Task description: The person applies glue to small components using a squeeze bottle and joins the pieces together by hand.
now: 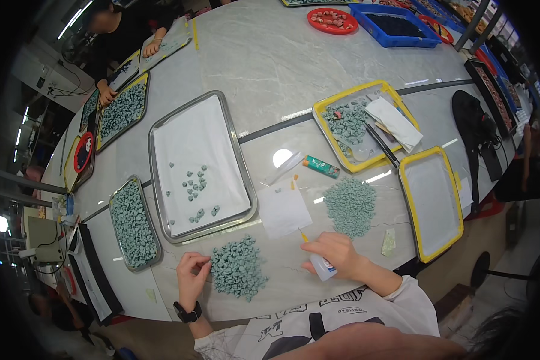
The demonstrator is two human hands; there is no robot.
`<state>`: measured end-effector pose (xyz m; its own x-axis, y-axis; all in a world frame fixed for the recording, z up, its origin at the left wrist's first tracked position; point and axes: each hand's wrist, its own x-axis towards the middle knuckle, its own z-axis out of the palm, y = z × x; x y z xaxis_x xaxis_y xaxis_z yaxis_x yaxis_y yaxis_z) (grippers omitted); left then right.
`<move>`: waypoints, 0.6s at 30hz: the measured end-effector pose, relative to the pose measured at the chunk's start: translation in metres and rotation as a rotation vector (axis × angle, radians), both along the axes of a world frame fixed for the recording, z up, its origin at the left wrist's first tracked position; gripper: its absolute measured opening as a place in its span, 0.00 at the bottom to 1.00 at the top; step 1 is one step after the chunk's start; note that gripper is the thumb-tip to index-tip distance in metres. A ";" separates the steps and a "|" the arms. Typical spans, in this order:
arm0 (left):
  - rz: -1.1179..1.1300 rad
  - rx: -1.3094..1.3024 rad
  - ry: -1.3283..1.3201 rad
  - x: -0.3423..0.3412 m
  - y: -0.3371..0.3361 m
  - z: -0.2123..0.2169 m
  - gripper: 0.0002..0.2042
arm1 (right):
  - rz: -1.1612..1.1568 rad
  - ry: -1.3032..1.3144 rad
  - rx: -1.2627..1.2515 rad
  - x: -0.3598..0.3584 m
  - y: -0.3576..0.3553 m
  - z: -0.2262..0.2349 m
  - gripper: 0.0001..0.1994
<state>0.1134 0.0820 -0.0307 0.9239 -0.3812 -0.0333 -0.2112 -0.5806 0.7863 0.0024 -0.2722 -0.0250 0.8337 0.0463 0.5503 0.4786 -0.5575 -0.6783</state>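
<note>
My right hand (337, 254) is wrapped round a small white squeeze bottle (323, 267) with a thin yellow nozzle. The nozzle points at a sheet of white paper (285, 211). At the left edge of a heap of chunky grey-green pieces (239, 268), my left hand (192, 275) has its thumb and fingers pinched together. Whatever sits between those fingertips is too small to tell. A heap of finer green pieces (350, 207) lies beyond my right hand. Several green pieces stand apart on the white lining of a metal tray (207, 129).
A green tube (321, 167) lies beyond the paper. At the right are a yellow-rimmed tray of green pieces (318, 111) and a yellow-rimmed tray with white lining (432, 204). A full tray (132, 222) stands left. Another person's hand (106, 95) is at a far-left tray.
</note>
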 end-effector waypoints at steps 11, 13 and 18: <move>0.051 -0.047 -0.046 -0.002 -0.001 -0.009 0.04 | -0.005 -0.013 -0.011 -0.001 0.003 -0.003 0.19; 0.061 -0.002 -0.072 -0.005 0.001 -0.006 0.05 | 0.001 -0.006 -0.002 -0.001 0.004 -0.001 0.19; 0.049 0.114 -0.089 -0.004 -0.011 0.004 0.06 | 0.033 0.022 -0.008 -0.001 0.003 0.001 0.20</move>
<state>0.1095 0.0709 -0.0270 0.9427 -0.3336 0.0087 -0.2459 -0.6766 0.6941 0.0014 -0.2695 -0.0245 0.8435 0.0783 0.5314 0.4820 -0.5471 -0.6844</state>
